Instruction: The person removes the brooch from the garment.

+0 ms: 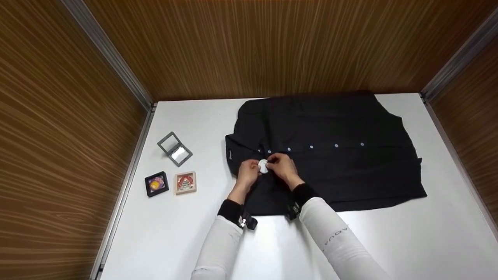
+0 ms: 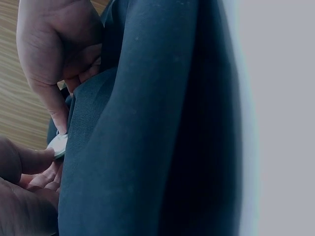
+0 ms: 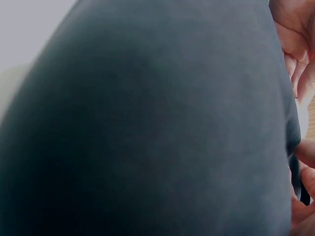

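A black shirt (image 1: pixel 319 171) with a row of pale buttons lies spread across the table, its collar to the left. Near the collar, both hands meet at a small white round badge (image 1: pixel 263 166). My left hand (image 1: pixel 249 171) pinches its left edge between thumb and fingers. From the other side, fingertips of my right hand (image 1: pixel 283 166) grip the right edge, close against the shirt cloth. In the left wrist view the badge (image 2: pixel 59 146) sits between the two hands, partly hidden by a raised fold. Dark cloth fills most of the right wrist view.
To the left stands an open grey display frame (image 1: pixel 175 149) with a clear window. Below it are a black framed box (image 1: pixel 156 184) and a light wooden framed box (image 1: pixel 185 182), each holding a colourful round piece. Wood-grain panels (image 1: pixel 264 50) wall the white table (image 1: pixel 186 241).
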`<control>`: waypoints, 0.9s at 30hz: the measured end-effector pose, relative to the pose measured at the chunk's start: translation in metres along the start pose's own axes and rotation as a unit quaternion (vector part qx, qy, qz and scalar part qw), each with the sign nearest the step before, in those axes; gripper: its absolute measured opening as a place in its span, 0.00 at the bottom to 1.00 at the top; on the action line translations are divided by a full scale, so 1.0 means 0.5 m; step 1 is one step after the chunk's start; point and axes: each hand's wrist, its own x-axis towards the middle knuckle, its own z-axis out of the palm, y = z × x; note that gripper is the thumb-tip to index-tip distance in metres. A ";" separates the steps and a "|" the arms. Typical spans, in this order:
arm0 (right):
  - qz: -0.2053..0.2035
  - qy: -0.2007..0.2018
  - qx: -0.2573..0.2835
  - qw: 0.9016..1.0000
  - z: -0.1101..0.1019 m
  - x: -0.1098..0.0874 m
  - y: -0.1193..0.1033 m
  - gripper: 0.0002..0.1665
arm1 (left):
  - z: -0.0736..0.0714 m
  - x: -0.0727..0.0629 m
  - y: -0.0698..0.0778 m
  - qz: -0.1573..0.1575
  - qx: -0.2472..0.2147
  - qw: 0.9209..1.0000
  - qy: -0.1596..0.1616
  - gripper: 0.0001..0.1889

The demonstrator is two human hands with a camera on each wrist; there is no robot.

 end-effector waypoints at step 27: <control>0.028 0.001 0.017 0.999 -0.005 0.010 -0.017 0.10 | -0.002 0.002 -0.002 0.028 0.052 0.998 -0.002 0.09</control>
